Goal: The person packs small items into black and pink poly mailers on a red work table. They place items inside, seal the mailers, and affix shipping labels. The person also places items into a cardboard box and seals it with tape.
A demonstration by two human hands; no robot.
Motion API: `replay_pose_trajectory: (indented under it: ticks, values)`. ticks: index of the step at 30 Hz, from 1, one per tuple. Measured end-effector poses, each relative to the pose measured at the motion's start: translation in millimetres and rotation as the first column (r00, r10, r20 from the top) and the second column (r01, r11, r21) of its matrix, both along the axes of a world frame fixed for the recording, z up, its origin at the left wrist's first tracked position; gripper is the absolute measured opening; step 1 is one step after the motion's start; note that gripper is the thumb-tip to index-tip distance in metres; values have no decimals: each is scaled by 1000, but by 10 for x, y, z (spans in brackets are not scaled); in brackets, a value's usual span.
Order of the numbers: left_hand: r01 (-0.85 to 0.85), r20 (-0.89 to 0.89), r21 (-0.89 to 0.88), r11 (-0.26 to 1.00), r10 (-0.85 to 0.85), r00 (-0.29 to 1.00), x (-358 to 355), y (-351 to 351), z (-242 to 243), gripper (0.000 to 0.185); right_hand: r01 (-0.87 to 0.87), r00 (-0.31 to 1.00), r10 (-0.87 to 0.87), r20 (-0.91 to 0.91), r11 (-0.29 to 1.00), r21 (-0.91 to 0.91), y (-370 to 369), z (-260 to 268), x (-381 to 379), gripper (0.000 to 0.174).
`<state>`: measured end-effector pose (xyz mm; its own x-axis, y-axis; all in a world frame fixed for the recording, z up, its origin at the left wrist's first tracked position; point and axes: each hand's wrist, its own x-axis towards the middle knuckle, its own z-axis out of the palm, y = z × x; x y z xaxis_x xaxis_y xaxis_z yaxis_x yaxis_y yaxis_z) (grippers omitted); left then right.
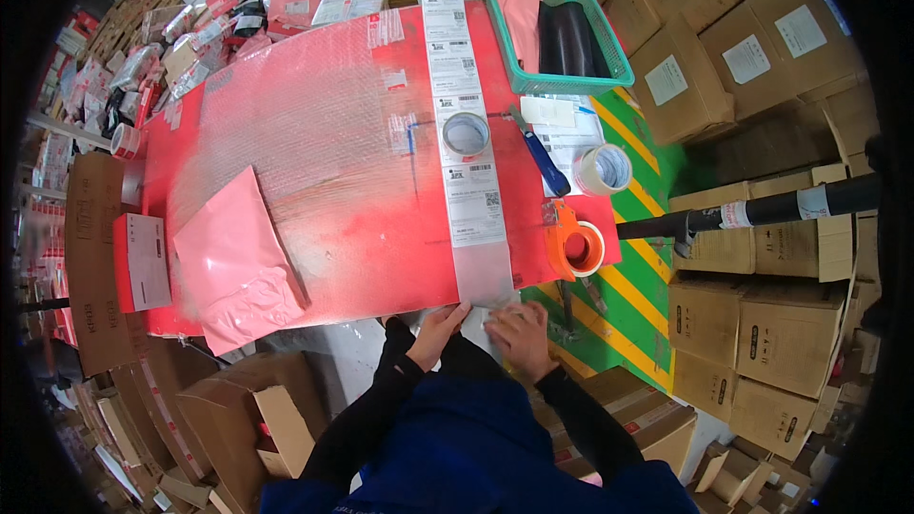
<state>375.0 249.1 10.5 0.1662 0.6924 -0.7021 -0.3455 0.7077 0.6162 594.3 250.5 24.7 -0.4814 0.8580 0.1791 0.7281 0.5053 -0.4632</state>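
Note:
A long strip of printed shipping labels [468, 61] runs from the back of the red table to its front edge, where bare backing [484, 271] shows. At the strip's near left corner, my left hand [437, 335] pinches the edge between thumb and fingers. My right hand [521, 339] is just off the strip's near right corner, fingers bent and blurred; whether they grip anything is unclear. On the strip rests a tape roll [466, 135]. To the right lie a blue-handled knife [545, 160] and an orange tape dispenser [571, 239].
A pink poly mailer [239, 257] and bubble wrap [285, 107] lie on the red table [357, 264]. Another tape roll [603, 169] is near its right edge. Behind it sits a green basket [571, 83]. Stacked cartons [714, 343] and a black pole [757, 210] stand right; parcels [235, 7] are heaped back left.

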Motion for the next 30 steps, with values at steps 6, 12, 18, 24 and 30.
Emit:
replay_pose_trajectory:
  ticks: [6, 12, 18, 24, 30]
  values:
    - [-117, -51, 115, 986, 124, 991, 199, -81, -234, 34, 77, 979, -86, -183, 995, -56, 537, 301, -169, 17]
    - [-121, -9, 177, 977, 125, 992, 283, 89, -366, 43, 8, 972, -21, -233, 998, -55, 1640, 386, -444, 19]
    - [549, -312, 239, 801, -472, 825, 171, -573, -710, 46, -157, 985, 126, -120, 943, -293, 1997, 186, -459, 19]
    - [766, -357, 101, 635, -695, 624, 74, -790, -862, 53, -65, 988, 96, -120, 968, 241, 2653, 397, -627, 20]
    - [75, 111, 192, 979, -97, 989, 212, -258, -446, 35, -123, 982, 111, -154, 990, -70, 1414, 185, -321, 27]
